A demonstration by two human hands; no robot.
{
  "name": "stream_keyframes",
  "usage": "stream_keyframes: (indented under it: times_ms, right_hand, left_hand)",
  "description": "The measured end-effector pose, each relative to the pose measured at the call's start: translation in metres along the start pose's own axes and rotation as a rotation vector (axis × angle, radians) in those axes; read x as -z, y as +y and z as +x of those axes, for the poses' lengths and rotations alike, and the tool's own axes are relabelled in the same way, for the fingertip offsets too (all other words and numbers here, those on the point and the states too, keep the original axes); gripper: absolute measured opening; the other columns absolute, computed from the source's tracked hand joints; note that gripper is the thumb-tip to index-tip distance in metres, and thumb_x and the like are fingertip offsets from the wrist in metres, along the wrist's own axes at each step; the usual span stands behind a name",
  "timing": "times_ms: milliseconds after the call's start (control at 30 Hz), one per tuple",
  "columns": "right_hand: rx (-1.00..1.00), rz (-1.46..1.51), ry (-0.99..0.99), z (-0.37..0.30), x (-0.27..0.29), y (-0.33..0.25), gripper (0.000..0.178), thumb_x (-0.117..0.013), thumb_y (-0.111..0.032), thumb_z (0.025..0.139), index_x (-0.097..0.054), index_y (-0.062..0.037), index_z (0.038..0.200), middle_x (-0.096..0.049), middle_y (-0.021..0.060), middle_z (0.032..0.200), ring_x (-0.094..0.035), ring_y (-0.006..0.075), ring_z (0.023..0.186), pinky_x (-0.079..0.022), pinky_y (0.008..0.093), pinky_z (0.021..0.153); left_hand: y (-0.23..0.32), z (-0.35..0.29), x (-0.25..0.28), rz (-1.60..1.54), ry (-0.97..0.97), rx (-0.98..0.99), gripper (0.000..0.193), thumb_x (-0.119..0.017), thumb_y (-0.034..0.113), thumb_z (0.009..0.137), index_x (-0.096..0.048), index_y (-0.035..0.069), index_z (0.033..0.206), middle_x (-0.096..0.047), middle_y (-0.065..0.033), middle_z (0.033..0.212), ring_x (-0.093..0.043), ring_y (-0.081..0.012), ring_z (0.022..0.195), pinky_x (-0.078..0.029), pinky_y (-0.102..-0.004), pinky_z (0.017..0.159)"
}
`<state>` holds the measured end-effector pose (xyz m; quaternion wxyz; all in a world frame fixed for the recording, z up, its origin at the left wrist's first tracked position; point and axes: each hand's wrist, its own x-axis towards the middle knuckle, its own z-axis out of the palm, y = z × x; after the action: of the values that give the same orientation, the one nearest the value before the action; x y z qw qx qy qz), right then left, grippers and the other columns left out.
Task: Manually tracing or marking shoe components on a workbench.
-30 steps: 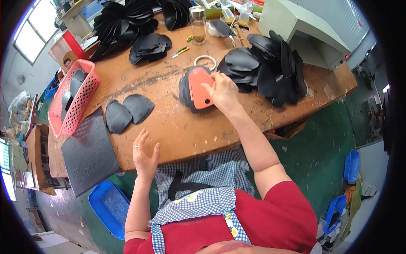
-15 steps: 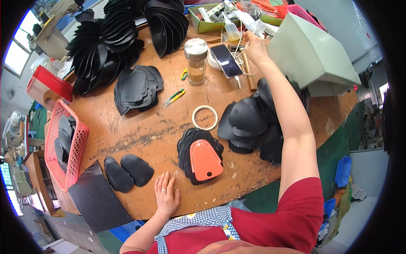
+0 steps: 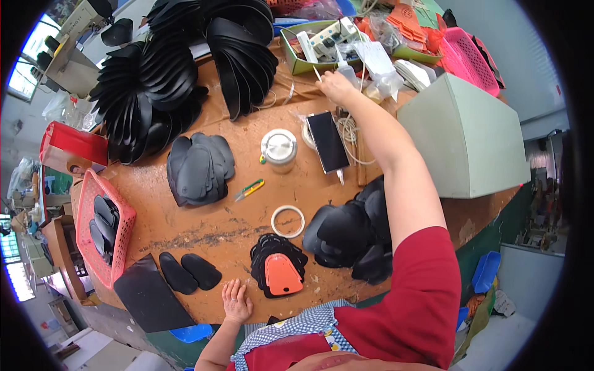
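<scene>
Two bare hands are spread well apart over a scuffed wooden worktop (image 3: 154, 216). The right hand (image 3: 337, 88) reaches to the far side, its thumb and fingers drawn together; they appear to pinch a slender white stick (image 3: 317, 74) that points up and away from the fingertips, just in front of a green box (image 3: 301, 63). What the stick is, I cannot tell at this size. A squeeze bottle (image 3: 347, 73) stands just beside the knuckles, so a light grip and a small, clean lift would suit this spot better than a sweep sideways. The forearm passes over a loose white cord (image 3: 348, 133) and near a phone (image 3: 328, 142) — best to carry the arm high enough that neither is dragged.

The left hand (image 3: 237, 301) lies palm down at the near edge, fingers slightly parted, and no object shows in it. It rests between a pair of black rounded pieces (image 3: 201, 272) and a stack of dark pieces (image 3: 263, 250) topped by a coral template (image 3: 283, 274). That seems a sound place for it: the body gets a steady prop while the other arm is stretched, and nothing is nudged. The stack's edges do not line up — the dark layers fan out past the template on its far side — so any handling there calls for a flat, gentle press from above, with a ring of tape (image 3: 273, 224) lying just beyond.
</scene>
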<state>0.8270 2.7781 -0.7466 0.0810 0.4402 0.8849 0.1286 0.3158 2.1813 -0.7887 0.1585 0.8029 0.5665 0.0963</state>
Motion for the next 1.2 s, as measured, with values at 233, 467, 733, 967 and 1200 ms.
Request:
stream_keyframes:
  times_ms: [233,467,733,967,1200]
  right_hand:
    - [0.147,-0.217,-0.292,0.037,-0.048,0.017,0.017,-0.066,-0.023,0.094,-0.077,-0.0154,0.105,-0.076,0.0035,0.105,-0.071,0.0227,0.104,-0.049,0.043,0.088]
    - [0.096,-0.186,-0.281,0.045,-0.06,0.021,0.024,-0.057,-0.02,0.1,-0.078,-0.0141,0.111,-0.077,0.0047,0.107,-0.072,0.0222,0.105,-0.047,0.0453,0.091]
    - [0.037,-0.083,-0.257,0.039,-0.05,0.014,0.023,-0.059,-0.018,0.096,-0.077,-0.0097,0.107,-0.074,0.0089,0.102,-0.073,0.025,0.097,-0.047,0.0439,0.09]
    - [-0.011,-0.082,-0.258,0.041,-0.052,0.014,0.023,-0.061,-0.023,0.1,-0.08,-0.0125,0.106,-0.078,0.0042,0.105,-0.073,0.0232,0.105,-0.054,0.0449,0.086]
    - [0.083,0.128,-0.309,0.037,-0.006,0.016,0.024,-0.068,-0.029,0.094,-0.08,-0.0085,0.099,-0.079,0.0109,0.101,-0.075,0.0317,0.092,-0.061,0.043,0.081]
  left_hand:
    - [-0.002,-0.004,0.001,0.023,-0.04,-0.001,0.062,-0.064,0.017,0.081,-0.048,0.007,0.14,-0.046,-0.0213,0.154,-0.04,-0.0427,0.146,-0.028,-0.0615,0.123]
    - [-0.006,-0.004,-0.002,0.054,-0.04,-0.017,0.063,-0.065,0.022,0.079,-0.051,0.01,0.139,-0.047,-0.0176,0.152,-0.039,-0.0392,0.145,-0.027,-0.0603,0.123]
    - [-0.011,-0.008,-0.002,0.064,-0.072,0.008,0.062,-0.064,0.023,0.082,-0.048,0.01,0.14,-0.044,-0.0172,0.152,-0.037,-0.0394,0.146,-0.026,-0.0626,0.123]
    - [-0.01,-0.007,-0.002,0.071,-0.096,0.018,0.062,-0.063,0.022,0.083,-0.046,0.009,0.142,-0.044,-0.0179,0.153,-0.036,-0.0397,0.147,-0.025,-0.063,0.124]
    - [-0.013,-0.004,0.001,0.076,-0.088,-0.002,0.064,-0.064,0.022,0.082,-0.046,0.009,0.141,-0.043,-0.0177,0.153,-0.036,-0.0397,0.147,-0.026,-0.0623,0.124]
